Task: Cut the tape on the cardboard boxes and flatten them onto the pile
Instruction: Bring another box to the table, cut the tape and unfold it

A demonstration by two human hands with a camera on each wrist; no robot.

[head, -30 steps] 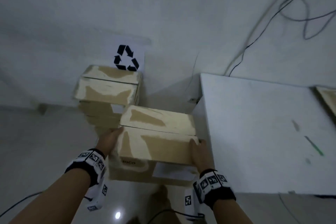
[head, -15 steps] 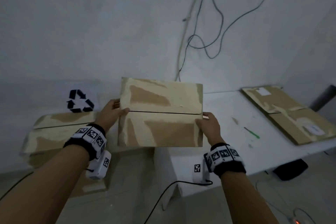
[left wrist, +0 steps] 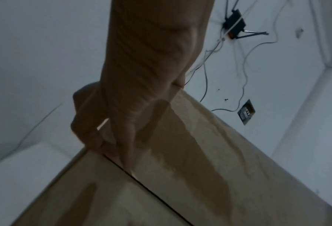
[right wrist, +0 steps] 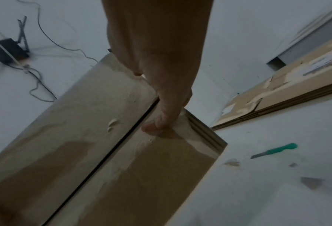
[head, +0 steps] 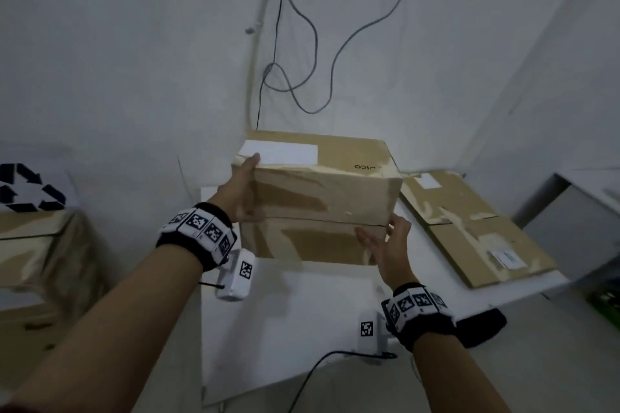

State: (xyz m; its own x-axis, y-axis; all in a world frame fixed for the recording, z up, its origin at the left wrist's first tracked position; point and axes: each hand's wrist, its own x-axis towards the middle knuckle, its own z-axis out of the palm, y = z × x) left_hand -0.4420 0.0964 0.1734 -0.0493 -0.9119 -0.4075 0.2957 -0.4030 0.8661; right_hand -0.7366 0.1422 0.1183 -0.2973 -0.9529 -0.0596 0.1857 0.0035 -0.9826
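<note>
I hold a taped cardboard box (head: pixel 322 198) just above the white table (head: pixel 302 312), its seamed face toward me and a white label (head: pixel 285 152) on top. My left hand (head: pixel 245 191) grips the box's left end, thumb on the near face, fingers curled round the edge (left wrist: pixel 87 137). My right hand (head: pixel 385 241) holds the lower right corner, thumb (right wrist: pixel 151 126) by the seam, fingers behind the end. The pile of flattened cardboard (head: pixel 469 231) lies on the table to the right. A green-handled cutter (right wrist: pixel 275 150) lies on the table right of the box.
More closed boxes (head: pixel 40 245) stand stacked at the left under a recycling sign (head: pixel 30 188). Cables (head: pixel 302 43) hang on the wall behind the table. A dark object (head: pixel 483 325) lies on the floor beyond the table's near right edge.
Both hands lifted the box from beside the stack and carried it right, over the table. The box has tipped so its labelled face is now up.
</note>
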